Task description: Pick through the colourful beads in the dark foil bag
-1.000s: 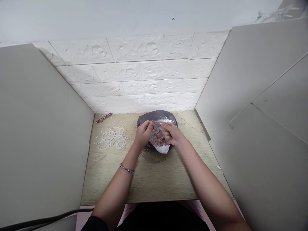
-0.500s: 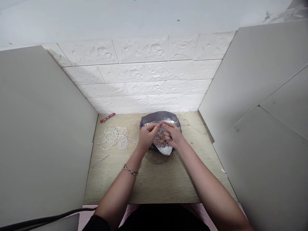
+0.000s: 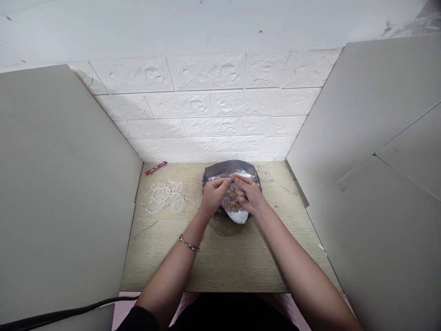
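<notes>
A dark pouch or bowl-like holder (image 3: 231,166) with a shiny silvery inside stands near the back of the table, filled with small multicoloured beads (image 3: 230,201); a white patch (image 3: 238,216) shows at its front. Over the beads, my left hand (image 3: 215,195) and my right hand (image 3: 248,195) meet at the fingertips. Both are pinched closed on something too small to make out. A beaded strand (image 3: 191,201) runs from beside my left hand to a coiled heap of white strands (image 3: 165,195) on the left.
A small red packet (image 3: 156,168) lies at the table's back left corner. Thin threads (image 3: 275,179) lie at the back right, and a thin needle-like rod (image 3: 144,230) at the left edge. Grey panels (image 3: 62,184) flank the wooden table (image 3: 237,266), with a white brick-patterned wall (image 3: 193,103) behind.
The whole view has shifted slightly, so things appear a little further right. Both hands keep nearly the same pinched pose over the beads.
</notes>
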`<state>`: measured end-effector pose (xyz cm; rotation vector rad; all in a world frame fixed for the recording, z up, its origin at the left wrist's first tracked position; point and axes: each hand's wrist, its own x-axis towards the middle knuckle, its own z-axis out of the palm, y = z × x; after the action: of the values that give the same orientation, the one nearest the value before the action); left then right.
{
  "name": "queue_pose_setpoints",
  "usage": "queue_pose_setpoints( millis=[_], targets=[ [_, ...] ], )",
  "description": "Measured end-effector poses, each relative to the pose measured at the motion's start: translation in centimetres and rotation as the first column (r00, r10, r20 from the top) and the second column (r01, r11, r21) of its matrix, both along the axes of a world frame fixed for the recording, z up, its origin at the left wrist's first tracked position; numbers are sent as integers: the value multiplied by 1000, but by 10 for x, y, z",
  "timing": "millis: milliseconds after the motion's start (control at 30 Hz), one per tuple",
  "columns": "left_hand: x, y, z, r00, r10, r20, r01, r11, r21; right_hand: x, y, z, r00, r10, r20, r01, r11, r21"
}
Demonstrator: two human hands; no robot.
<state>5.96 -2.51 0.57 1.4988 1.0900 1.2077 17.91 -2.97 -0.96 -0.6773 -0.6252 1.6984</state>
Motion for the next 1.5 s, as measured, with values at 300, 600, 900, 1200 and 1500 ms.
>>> queue_pose_setpoints(
  millis=[300, 600, 900, 1200, 1500],
  targets=[
    [0, -1, -1, 999, -45, -4, 45, 998, 52, -2, 0, 0, 1000, 15, -15, -15, 1000, -5],
    [1, -4, 2, 997, -56, -47, 59, 997, 59, -2, 0, -1, 1000, -8, -16, 7, 1000, -16],
    [1, -5, 2, 998, -62, -9, 62, 997, 37, -2, 0, 0, 1000, -1, -2, 1, 1000, -16],
    [0, -6, 4, 998, -40, -40, 41, 998, 36, -2, 0, -1, 1000, 1, 30, -1, 1000, -3],
    [0, -6, 3, 997, -65, -33, 67, 996, 56, -3, -1, 0, 1000, 14, -15, -14, 1000, -23]
  ],
)
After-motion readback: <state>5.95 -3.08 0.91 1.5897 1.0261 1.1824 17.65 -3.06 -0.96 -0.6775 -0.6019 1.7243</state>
